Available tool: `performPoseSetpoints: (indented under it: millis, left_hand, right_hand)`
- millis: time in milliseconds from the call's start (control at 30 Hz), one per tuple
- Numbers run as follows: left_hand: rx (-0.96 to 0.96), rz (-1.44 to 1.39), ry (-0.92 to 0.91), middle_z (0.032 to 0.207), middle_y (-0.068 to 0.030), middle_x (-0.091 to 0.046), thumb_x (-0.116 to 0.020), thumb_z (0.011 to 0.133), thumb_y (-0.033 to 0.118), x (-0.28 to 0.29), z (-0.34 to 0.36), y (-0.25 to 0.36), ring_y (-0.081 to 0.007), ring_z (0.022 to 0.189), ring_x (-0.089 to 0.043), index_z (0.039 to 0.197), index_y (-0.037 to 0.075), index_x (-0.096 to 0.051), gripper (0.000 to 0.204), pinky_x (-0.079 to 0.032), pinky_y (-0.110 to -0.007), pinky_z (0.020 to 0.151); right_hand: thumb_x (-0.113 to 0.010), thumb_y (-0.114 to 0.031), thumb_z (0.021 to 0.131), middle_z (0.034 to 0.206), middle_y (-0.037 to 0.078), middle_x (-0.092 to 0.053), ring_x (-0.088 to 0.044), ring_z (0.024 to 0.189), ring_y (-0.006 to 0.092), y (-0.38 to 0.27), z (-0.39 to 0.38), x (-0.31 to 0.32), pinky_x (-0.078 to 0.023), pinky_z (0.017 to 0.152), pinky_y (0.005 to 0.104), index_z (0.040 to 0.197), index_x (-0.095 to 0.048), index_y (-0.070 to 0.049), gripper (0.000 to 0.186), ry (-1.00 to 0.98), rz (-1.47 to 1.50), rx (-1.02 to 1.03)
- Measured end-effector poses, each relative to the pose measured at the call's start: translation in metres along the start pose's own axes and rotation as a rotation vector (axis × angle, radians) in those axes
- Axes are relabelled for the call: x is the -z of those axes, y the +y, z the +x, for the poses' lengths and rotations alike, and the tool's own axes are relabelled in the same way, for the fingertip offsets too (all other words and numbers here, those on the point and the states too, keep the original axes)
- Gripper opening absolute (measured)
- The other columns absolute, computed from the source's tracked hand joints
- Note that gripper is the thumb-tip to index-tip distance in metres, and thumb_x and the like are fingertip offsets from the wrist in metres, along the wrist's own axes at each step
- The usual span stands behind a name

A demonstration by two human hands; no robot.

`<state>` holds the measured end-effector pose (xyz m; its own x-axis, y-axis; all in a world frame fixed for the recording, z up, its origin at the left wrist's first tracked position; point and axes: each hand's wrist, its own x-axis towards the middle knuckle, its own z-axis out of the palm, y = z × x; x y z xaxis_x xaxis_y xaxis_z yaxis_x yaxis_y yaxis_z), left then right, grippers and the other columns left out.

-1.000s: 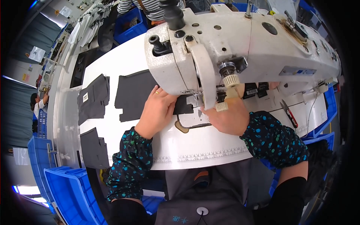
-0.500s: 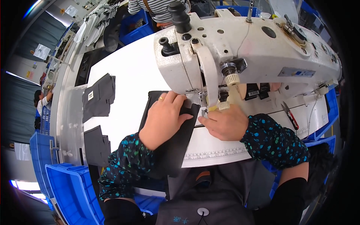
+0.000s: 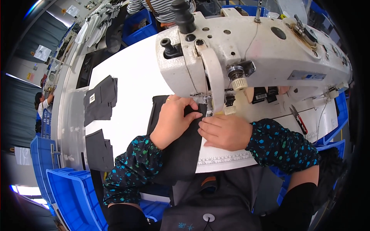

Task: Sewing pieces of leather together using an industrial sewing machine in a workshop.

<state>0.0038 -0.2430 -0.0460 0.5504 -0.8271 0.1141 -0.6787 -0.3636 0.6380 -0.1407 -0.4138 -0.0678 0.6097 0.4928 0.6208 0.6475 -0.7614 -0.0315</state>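
Observation:
A white sewing machine (image 3: 246,42) stands over a white table, its needle area just beyond my hands. Under it lies a long dark grey fabric piece (image 3: 179,154), hanging over the table's near edge. My left hand (image 3: 171,121) rests on this fabric, thumb and forefinger closed on its edge close to the presser foot (image 3: 204,102). To its right, my right hand (image 3: 227,133) lies flat, fingers stretched out, with the fingertips at the fabric's right edge. The fingers partly cover that edge. Patterned sleeve covers are on both forearms.
Two stacks of dark grey cut pieces, one upper (image 3: 101,99) and one lower (image 3: 99,150), lie at left. Red-handled thread snips (image 3: 298,120) are at right. A printed ruler strip (image 3: 225,158) runs along the near edge. Blue bins (image 3: 75,192) stand beside the table. Another person works beyond.
My right hand has shifted slightly left and down, its fingers now flatter against the fabric edge. My left fingers have drawn into a pinch. The fabric's near part has swung right.

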Motion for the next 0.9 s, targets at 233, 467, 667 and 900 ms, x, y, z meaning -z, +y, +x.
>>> performPoseSetpoints:
  millis: [233,467,667,900]
  left_hand:
    - [-0.113,0.323,0.054,0.098,-0.0145,-0.065,-0.086,0.075,0.031,0.019,0.004,-0.024,-0.039,0.094,-0.059,0.115,0.005,-0.064,0.053,-0.049,-0.048,0.081]
    - [0.073,0.12,-0.15,0.08,-0.0156,-0.073,-0.086,0.076,0.028,0.024,0.011,-0.014,-0.0316,0.074,-0.072,0.098,0.003,-0.075,0.036,-0.055,-0.035,0.067]
    - [0.051,0.075,-0.076,0.084,-0.0117,-0.074,-0.085,0.076,0.024,0.015,0.018,-0.005,-0.0304,0.076,-0.072,0.103,0.007,-0.074,0.034,-0.055,-0.037,0.068]
    - [0.054,0.223,-0.071,0.079,-0.0122,-0.071,-0.084,0.077,0.027,0.017,0.013,0.009,-0.0325,0.071,-0.069,0.101,0.007,-0.073,0.033,-0.054,-0.038,0.065]
  right_hand:
    - [-0.07,-0.022,0.082,0.108,0.014,-0.067,-0.065,0.105,0.0276,-0.009,-0.005,-0.005,-0.055,0.089,0.0373,0.104,-0.068,0.003,0.034,-0.092,0.057,0.04]
    - [-0.064,-0.014,0.077,0.1,0.011,-0.066,-0.064,0.095,0.0235,-0.005,0.0,-0.001,-0.054,0.085,0.0322,0.096,-0.067,0.002,0.026,-0.053,0.012,0.079]
    - [-0.065,-0.013,0.078,0.103,0.015,-0.069,-0.067,0.098,0.028,-0.002,-0.002,0.005,-0.057,0.085,0.0388,0.1,-0.069,0.003,0.028,-0.109,-0.053,0.087]
    - [-0.064,-0.015,0.071,0.09,0.011,-0.066,-0.064,0.084,0.0233,-0.003,-0.002,0.0,-0.053,0.071,0.03,0.089,-0.067,0.001,0.024,-0.028,-0.145,0.111]
